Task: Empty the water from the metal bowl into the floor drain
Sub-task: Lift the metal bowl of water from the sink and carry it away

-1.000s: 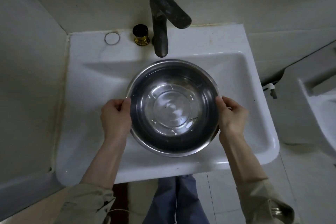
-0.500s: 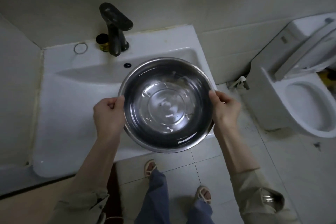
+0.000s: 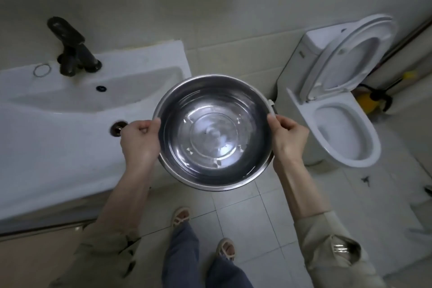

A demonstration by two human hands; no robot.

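Observation:
A round metal bowl (image 3: 214, 132) with shallow water in it hangs level in the air, past the right end of the sink and above the tiled floor. My left hand (image 3: 140, 139) grips its left rim. My right hand (image 3: 288, 134) grips its right rim. No floor drain shows in this view.
The white sink (image 3: 58, 128) with its dark faucet (image 3: 70, 49) lies to the left. A white toilet (image 3: 341, 124) with raised lid stands to the right. Grey floor tiles (image 3: 252, 215) spread below, with my feet in sandals (image 3: 180, 216) on them. Yellow and black items (image 3: 374, 98) sit behind the toilet.
Both hands have carried the bowl from over the sink basin to the right, off the sink's end and over the floor. The view has turned right, bringing the toilet into sight.

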